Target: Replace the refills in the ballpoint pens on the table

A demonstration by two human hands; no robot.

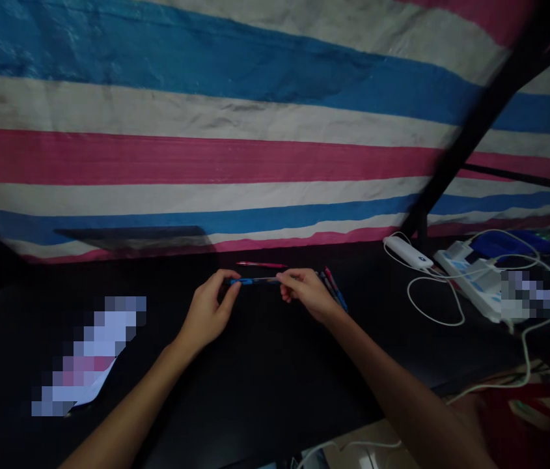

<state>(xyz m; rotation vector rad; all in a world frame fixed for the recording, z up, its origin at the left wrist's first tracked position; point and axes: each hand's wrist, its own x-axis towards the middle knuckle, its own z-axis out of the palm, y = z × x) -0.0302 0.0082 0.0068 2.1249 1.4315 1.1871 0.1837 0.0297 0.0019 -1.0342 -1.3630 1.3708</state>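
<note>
Over the dark table, my left hand (pixel 209 309) is closed in a pinch on the left part of a blue pen (pixel 245 281). The pen lies level between my hands. My right hand (pixel 306 290) pinches its thin, pale right end; whether that is clear barrel or refill I cannot tell. Just beyond the hands lies a red pen (pixel 261 264) on the tabletop. Several more pens (pixel 333 286), red and blue, lie together beside my right hand, which partly hides them.
The black table (pixel 265 378) meets a striped tarp wall (pixel 255 163). At the right are a white power strip (pixel 474 280), a white adapter (pixel 408 253) and looped cables. A blurred-out sheet (pixel 103 345) lies left. A dark metal post (pixel 474 130) slants up at right.
</note>
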